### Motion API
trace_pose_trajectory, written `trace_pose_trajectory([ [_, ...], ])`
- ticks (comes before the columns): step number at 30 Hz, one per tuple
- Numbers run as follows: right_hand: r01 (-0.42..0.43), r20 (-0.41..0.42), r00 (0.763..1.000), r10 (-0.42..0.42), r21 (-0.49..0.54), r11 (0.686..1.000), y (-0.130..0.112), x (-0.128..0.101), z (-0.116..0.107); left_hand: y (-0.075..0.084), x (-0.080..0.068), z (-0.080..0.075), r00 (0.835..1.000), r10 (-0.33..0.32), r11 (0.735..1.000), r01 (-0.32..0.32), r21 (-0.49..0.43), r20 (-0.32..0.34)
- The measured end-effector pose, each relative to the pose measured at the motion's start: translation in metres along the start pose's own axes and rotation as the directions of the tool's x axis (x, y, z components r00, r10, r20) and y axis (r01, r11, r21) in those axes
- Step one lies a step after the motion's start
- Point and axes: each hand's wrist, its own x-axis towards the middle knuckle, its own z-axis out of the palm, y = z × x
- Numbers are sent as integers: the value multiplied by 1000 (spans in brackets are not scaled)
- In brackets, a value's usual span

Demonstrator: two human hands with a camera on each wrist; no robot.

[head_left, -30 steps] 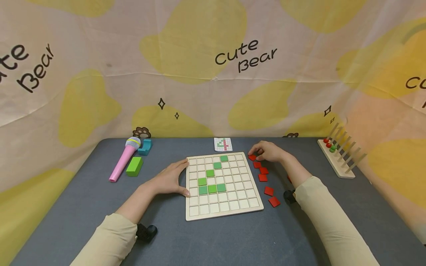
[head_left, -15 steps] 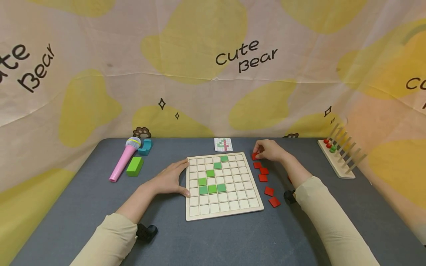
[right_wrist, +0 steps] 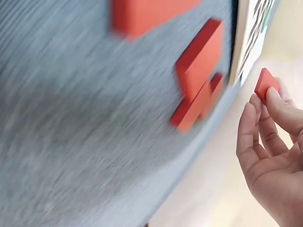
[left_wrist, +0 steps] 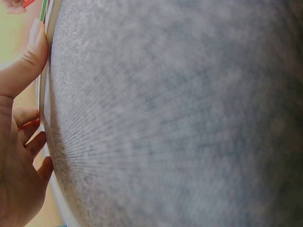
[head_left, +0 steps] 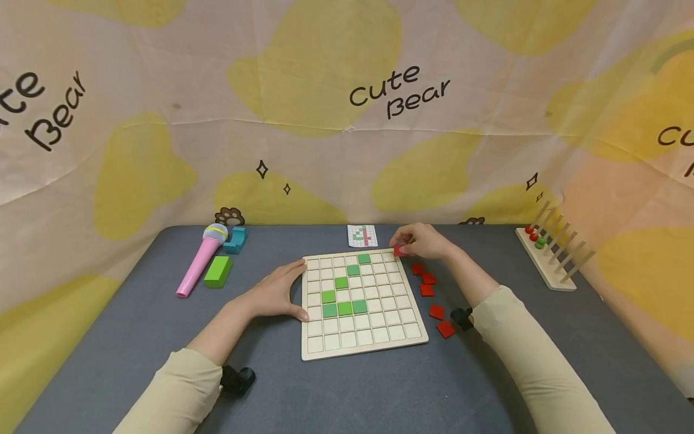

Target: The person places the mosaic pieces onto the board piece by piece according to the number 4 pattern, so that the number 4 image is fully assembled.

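Pinching red tile (head_left: 399, 250) between right hand (head_left: 425, 242) fingertips, just past grid board (head_left: 362, 348) corner; left hand (head_left: 273, 294) fingers spread flat, touching board's edge.

a red tile (head_left: 399, 251) sits in the right hand (head_left: 423, 241) near the centre of the frame. the pale wood grid board (head_left: 360, 352) carries green squares (head_left: 344, 308). the table (head_left: 135, 337) is grey. at upper left lie a pink microphone (head_left: 197, 265) and a green block (head_left: 218, 271).
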Motion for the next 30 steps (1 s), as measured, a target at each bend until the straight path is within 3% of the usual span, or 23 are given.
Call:
trace_pose_trajectory([
  [5,28,27,999,-28,30,999,-16,9,7,0,0,0,1000,-11,1000,11,1,4],
  [21,-27,83,996,13,176,984,-43,34,29,0,-1,0,1000,-9,1000,9,0,-4],
  [30,-129,150,983,105,162,978,-46,36,36,1,-1,-1,1000,-2,1000,2,-2,-1],
])
